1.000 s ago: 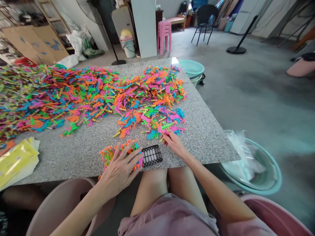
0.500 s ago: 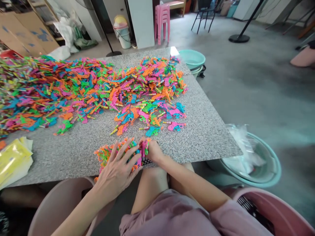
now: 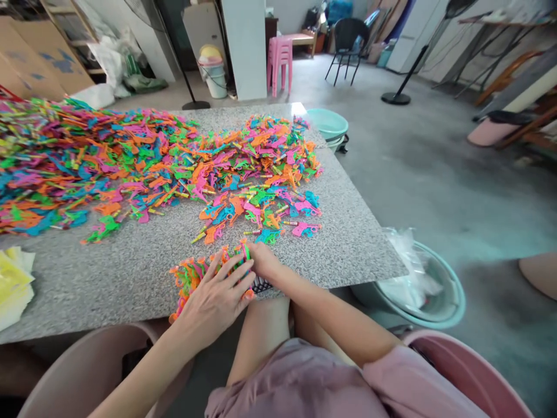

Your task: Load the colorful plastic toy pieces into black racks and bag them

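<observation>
Toy pistols (image 3: 187, 280) in bright orange, green, pink and blue are packed tightly in a row near the front edge of the counter (image 3: 339, 232), orange tips showing along its sides. A mostly hidden black lattice basket (image 3: 261, 284) is seen at the right end. The left hand's (image 3: 215, 293) fingers are spread across the row; whether the right hand's (image 3: 264, 261) partly hidden fingers are clamped on anything cannot be told.

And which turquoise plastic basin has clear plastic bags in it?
The turquoise round plastic basin beside the near corner of the speckled grey table; the farther basin shows none.
</observation>
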{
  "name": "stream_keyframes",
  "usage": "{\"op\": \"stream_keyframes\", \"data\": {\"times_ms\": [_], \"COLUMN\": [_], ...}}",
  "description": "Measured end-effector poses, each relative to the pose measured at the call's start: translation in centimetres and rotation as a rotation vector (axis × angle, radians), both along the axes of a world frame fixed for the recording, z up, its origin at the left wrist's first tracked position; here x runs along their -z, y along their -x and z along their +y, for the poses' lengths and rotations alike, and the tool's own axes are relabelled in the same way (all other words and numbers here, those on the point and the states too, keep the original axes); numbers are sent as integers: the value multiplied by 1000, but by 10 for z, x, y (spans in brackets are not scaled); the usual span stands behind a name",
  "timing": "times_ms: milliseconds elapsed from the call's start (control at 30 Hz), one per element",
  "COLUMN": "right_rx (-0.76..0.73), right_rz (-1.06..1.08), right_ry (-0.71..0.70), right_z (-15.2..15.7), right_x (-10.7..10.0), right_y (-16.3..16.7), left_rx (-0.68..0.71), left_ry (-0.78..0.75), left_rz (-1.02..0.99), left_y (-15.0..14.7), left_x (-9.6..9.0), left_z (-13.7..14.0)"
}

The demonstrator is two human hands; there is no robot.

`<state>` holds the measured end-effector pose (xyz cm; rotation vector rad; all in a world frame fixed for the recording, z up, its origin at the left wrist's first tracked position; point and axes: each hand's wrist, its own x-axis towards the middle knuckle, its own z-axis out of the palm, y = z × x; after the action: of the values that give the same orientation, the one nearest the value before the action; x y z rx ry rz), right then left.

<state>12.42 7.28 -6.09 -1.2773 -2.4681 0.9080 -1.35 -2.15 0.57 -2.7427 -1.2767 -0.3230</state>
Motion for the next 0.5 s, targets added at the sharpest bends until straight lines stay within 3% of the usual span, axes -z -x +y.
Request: {"op": "stream_keyframes", "data": {"times_ms": [200, 333, 400, 500], "right_rx": [73, -73, -100, 192], "right_rz": [98, 106, 103, -81], "right_ry": [-44, -52, -129, -322], "right_z": [-7, 2, 13, 32], "right_x": [14, 14, 8, 2], "right_y": [2, -4, -20, -60], "left_rx": [-45, -53, -59, -69], "left_ry": [60, 46, 37, 40], "left_rz": [-27, 4, 20, 23], "left_y": [-1, 0, 1, 1], "left_x": [1, 0, 0, 0], "left_z": [-1, 1, 1, 0]}}
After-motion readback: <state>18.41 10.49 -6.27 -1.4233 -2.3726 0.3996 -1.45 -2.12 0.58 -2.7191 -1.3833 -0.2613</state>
